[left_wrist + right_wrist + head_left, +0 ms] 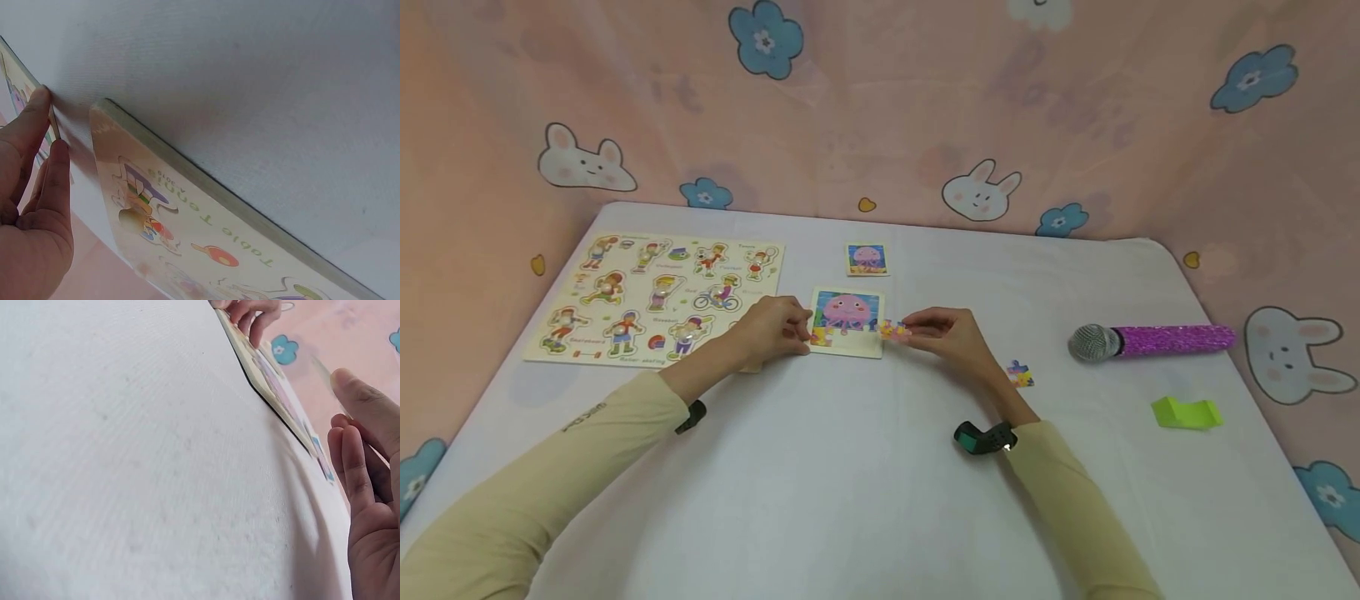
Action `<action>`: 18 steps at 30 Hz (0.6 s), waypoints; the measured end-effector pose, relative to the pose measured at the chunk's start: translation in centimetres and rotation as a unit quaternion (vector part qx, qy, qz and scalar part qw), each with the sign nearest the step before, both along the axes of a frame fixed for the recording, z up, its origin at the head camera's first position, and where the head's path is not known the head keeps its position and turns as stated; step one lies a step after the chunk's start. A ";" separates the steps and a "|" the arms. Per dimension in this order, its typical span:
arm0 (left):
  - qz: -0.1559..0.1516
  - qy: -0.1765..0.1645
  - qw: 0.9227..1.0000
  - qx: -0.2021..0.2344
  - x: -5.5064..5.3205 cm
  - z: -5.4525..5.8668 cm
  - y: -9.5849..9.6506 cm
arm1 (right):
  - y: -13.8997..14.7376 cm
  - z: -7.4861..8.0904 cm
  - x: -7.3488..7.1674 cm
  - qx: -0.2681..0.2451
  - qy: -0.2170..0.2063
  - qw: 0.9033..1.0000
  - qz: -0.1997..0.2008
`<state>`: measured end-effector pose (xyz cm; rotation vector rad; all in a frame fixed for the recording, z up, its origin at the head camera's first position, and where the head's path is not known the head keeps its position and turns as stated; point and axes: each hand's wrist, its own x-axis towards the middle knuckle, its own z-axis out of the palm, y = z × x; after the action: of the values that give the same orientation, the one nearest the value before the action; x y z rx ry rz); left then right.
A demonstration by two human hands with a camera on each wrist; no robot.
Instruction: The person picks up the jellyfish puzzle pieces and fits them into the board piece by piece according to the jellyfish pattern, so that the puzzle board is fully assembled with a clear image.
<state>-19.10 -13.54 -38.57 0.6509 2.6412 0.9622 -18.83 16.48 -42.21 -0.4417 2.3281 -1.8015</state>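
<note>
A small square jigsaw puzzle tray (pixel 846 350) with a pink octopus picture lies mid-table; its lower right part shows bare board. My left hand (pixel 772 327) holds the tray's left edge between thumb and fingers, seen close up in the left wrist view (pixel 37 181). By the tray's right edge, my right hand (pixel 951 337) pinches a yellow and pink puzzle piece (pixel 892 330). Seen nearly edge-on in the right wrist view, that piece (pixel 325 375) is raised off the table. Another loose piece (pixel 1019 373), blue and yellow, lies beside the right wrist.
A large sports-figure puzzle board (pixel 655 304) lies left, partly behind my left hand. A small octopus picture card (pixel 867 259) lies beyond the tray. To the right are a purple glittery microphone (pixel 1172 341) and a bright green curved block (pixel 1187 413) on the white tablecloth (pixel 850 492).
</note>
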 end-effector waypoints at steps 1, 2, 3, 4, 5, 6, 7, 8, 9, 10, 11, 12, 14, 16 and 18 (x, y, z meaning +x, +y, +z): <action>-0.001 0.000 1.000 0.001 0.0 0.0 0.0 | -0.3 0.0 -0.1 -0.002 -0.002 1.000 0.003; -0.002 0.002 1.000 0.001 0.0 0.0 0.0 | -0.6 0.0 -0.1 -0.002 -0.004 1.000 0.007; -0.003 0.004 1.000 0.002 0.0 -0.1 -0.1 | -0.9 0.0 -0.2 -0.002 -0.005 1.000 0.011; -0.003 0.006 1.000 0.002 0.0 -0.1 -0.1 | -1.2 0.0 -0.2 0.004 -0.004 1.000 0.016; -0.004 0.008 1.000 0.003 0.0 -0.1 -0.1 | -1.6 0.0 -0.3 0.008 -0.002 1.000 0.020; -0.004 0.008 1.000 0.004 0.0 -0.1 -0.1 | -1.9 0.0 -0.3 0.012 0.000 1.000 0.023; -0.003 0.008 1.000 0.004 0.0 -0.1 -0.1 | -2.2 0.0 -0.4 0.016 0.003 1.000 0.025; -0.003 0.007 1.000 0.005 0.0 -0.2 -0.1 | -2.5 0.0 -0.4 0.021 0.006 0.999 0.027; -0.002 0.006 1.000 0.005 0.0 -0.2 -0.1 | -2.8 0.0 -0.5 0.025 0.009 0.999 0.029; -0.001 0.005 1.000 0.006 0.0 -0.2 -0.1 | -3.1 0.0 -0.5 0.030 0.014 0.999 0.029; -0.001 0.004 1.000 0.006 0.0 -0.2 -0.1 | -3.3 0.0 -0.5 0.034 0.016 0.999 0.028; 0.000 0.004 1.000 0.007 0.1 -0.2 -0.1 | -3.6 0.0 -0.6 0.036 0.018 0.999 0.028; 0.001 0.002 1.000 0.009 0.0 -0.2 -0.1 | -4.0 -0.1 -0.6 0.042 0.025 0.998 0.027; 0.003 0.001 1.000 0.011 0.0 -0.2 -0.1 | -4.5 -0.1 -0.7 0.048 0.032 0.998 0.027; 0.004 -0.002 1.000 0.013 0.0 -0.1 -0.1 | -4.8 -0.1 -0.7 0.056 0.038 0.997 0.026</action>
<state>-19.07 -13.63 -38.71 0.6452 2.6343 1.0010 -19.53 11.63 -42.29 -0.5579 2.4277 -1.6496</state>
